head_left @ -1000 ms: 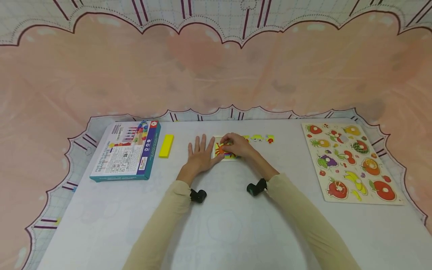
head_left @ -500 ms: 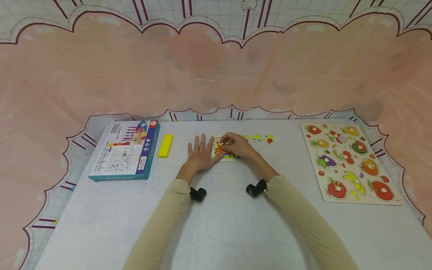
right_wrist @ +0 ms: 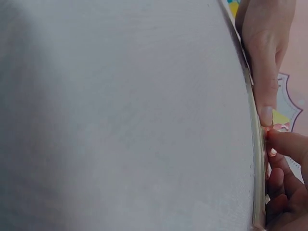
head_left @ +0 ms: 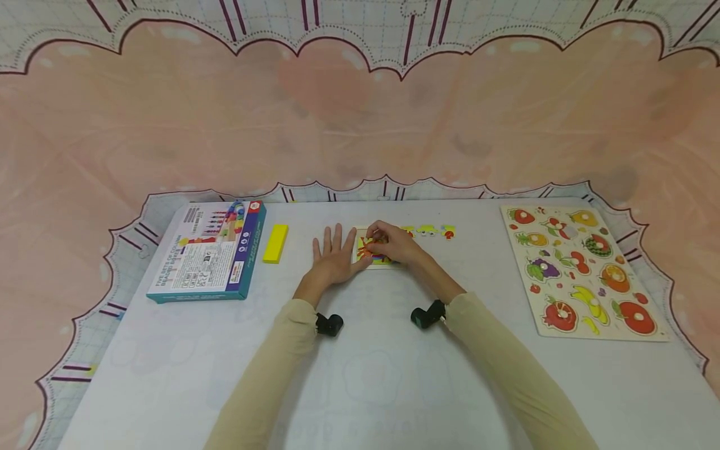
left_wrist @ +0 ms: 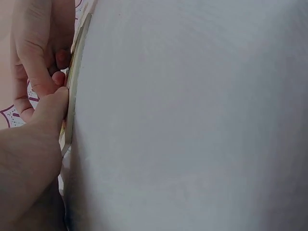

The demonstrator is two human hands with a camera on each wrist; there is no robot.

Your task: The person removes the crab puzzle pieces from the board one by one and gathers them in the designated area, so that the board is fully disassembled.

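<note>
In the head view my left hand [head_left: 334, 259] lies flat with fingers spread, its thumb on the left part of a small, thin picture board [head_left: 378, 267]. Over the middle of that board my right hand [head_left: 395, 242] is bent, thumb and fingertips together at an orange-red puzzle piece [head_left: 365, 246]. The right wrist view shows a bit of orange-red [right_wrist: 268, 134] under the right fingertips, right beside the left thumb [right_wrist: 265, 108]. From the left wrist, the board [left_wrist: 78, 72] appears edge-on and the left thumb presses its near edge. Right fingers cover much of the picture.
Small yellow-green pieces [head_left: 427, 230] line up right of the board. A yellow block [head_left: 275, 244] lies left of the left hand, beside a blue and white box [head_left: 208, 256]. A large fruit puzzle board [head_left: 585, 275] is at right. All sit on a white table [head_left: 371, 375].
Both hands keep their places on the board, with only a very slight shift of the right fingers. The whole scene drifts a few pixels left with the head.
</note>
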